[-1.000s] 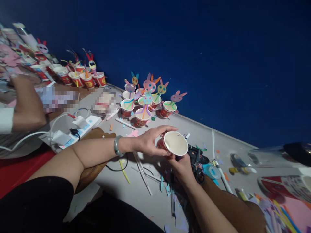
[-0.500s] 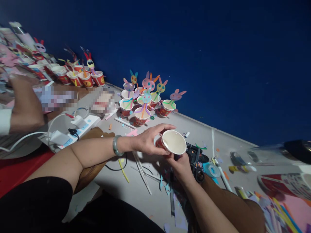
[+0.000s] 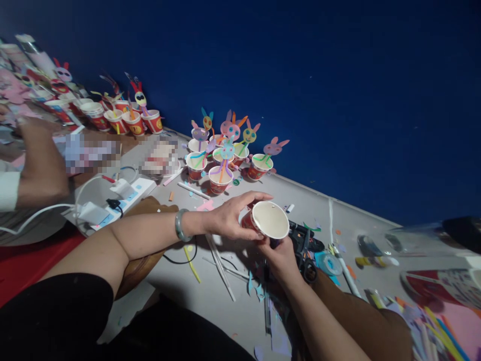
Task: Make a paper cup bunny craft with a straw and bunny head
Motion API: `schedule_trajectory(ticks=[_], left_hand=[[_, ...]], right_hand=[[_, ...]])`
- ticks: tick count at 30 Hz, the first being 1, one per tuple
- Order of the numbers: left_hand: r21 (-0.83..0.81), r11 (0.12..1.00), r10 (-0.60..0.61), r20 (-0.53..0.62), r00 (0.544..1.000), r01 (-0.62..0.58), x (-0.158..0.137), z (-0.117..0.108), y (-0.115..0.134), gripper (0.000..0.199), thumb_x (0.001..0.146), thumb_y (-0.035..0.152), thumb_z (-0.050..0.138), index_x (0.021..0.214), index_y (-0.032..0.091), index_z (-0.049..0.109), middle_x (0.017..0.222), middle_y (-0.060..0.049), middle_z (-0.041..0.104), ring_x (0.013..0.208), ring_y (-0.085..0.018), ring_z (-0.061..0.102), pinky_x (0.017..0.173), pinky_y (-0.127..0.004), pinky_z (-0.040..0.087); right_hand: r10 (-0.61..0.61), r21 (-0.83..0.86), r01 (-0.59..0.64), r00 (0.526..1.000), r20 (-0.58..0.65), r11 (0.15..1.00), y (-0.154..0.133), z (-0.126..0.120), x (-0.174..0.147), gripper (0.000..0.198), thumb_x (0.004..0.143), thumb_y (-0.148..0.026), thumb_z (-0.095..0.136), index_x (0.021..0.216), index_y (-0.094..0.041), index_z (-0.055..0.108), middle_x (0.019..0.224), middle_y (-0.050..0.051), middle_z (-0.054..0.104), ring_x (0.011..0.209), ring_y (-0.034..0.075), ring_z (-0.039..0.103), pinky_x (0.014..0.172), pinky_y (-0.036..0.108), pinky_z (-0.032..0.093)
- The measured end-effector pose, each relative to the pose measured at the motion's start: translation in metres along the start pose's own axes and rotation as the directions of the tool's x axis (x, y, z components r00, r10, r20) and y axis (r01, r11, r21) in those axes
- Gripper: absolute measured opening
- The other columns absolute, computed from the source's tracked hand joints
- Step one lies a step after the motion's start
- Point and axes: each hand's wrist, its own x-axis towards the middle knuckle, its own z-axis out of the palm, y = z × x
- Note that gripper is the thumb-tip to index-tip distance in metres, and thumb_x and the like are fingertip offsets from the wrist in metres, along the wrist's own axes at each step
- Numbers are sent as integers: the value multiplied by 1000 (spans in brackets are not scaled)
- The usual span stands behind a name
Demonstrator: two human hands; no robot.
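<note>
Between my hands a red-printed paper cup (image 3: 271, 220) is held tilted, its white inside facing me. My left hand (image 3: 233, 218) curves round the cup's left side, thumb low and fingers over the far edge. From below, my right hand (image 3: 280, 255) grips the cup's lower part, most of its fingers hidden. Farther off on the table stand several paper cups with rabbit-faced paper figures, among them a front cup (image 3: 220, 179) and one with a purple rabbit (image 3: 259, 167).
A white power strip (image 3: 130, 200) with plugs lies left. Scissors (image 3: 308, 271), a tape roll (image 3: 328, 263), a yellow strip (image 3: 192, 264) and paper scraps litter the table (image 3: 195, 311). Another person's arm (image 3: 43, 160) is at far left. A blue wall (image 3: 319, 90) rises behind.
Hardly anything differs. Both hands keep the same hold on the cup, and the whole view has shifted very slightly.
</note>
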Motion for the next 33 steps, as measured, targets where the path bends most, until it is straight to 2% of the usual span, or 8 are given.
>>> schedule_trajectory(ticks=[4, 7, 10, 14, 20, 24, 28, 33], left_hand=[[8, 1000, 18, 1, 1000, -18, -1, 0, -3, 85, 66, 39, 80, 139, 16, 44, 136, -17, 53, 124, -30, 55, 104, -43, 46], [14, 1000, -1, -1, 1000, 1, -1, 1, -8, 87, 65, 41, 82, 139, 17, 44, 138, -17, 52, 127, -31, 52, 109, -43, 43], [-18, 998, -52, -16, 999, 52, -1, 3, -10, 94, 59, 43, 86, 140, 19, 45, 140, -16, 49, 131, -33, 49, 112, -45, 39], [-170, 972, -171, -25, 985, 165, -2, 3, -4, 93, 58, 37, 86, 140, 21, 44, 135, -14, 51, 119, -29, 56, 105, -46, 46], [-524, 811, -255, 84, 963, 260, 1, -1, 2, 91, 59, 25, 82, 140, 22, 41, 121, -10, 61, 112, -25, 61, 100, -43, 48], [-685, 655, -274, 180, 945, 321, 2, -4, 0, 90, 56, 20, 80, 138, 23, 42, 126, -12, 61, 114, -27, 61, 95, -41, 50], [-733, 557, -306, 254, 917, 389, 0, 0, -3, 82, 55, 14, 70, 133, 24, 48, 124, -10, 65, 109, -26, 64, 89, -38, 51], [-711, 550, -358, 274, 893, 438, -1, 13, -12, 59, 61, 14, 55, 119, 21, 58, 114, -5, 68, 102, -22, 63, 87, -34, 50]], right_hand=[[9, 5, -9, 1000, -10, 1000, 1, 2, -1, 29, 68, -36, 77, 88, -18, 65, 81, 3, 68, 76, 18, 58, 75, 31, 48], [36, 0, -36, 999, -25, 999, -3, 3, -2, 26, 69, -37, 76, 78, -20, 58, 58, -4, 52, 58, 12, 44, 59, 26, 41], [58, 17, -58, 998, -21, 998, -9, 4, -2, 34, 68, -41, 79, 72, -23, 50, 50, -9, 37, 50, 9, 29, 49, 24, 31], [99, 119, -104, 994, 40, 987, -9, 5, -2, 50, 68, -48, 80, 61, -24, 38, 48, -9, 32, 47, 7, 26, 45, 24, 26], [163, 433, -161, 986, 34, 887, -2, 4, -1, 51, 67, -53, 80, 66, -23, 39, 51, -9, 30, 44, 6, 25, 43, 23, 23], [162, 454, -165, 986, 46, 876, -5, 5, -3, 46, 67, -50, 80, 69, -23, 43, 52, -10, 31, 45, 6, 25, 44, 22, 22], [187, 482, -186, 981, 46, 856, -11, 7, -5, 48, 60, -51, 84, 82, -23, 51, 53, -11, 31, 45, 5, 21, 44, 22, 21], [225, 501, -215, 974, 41, 838, -13, 6, -5, 53, 57, -51, 86, 87, -23, 52, 56, -10, 40, 44, 4, 24, 43, 22, 25]])
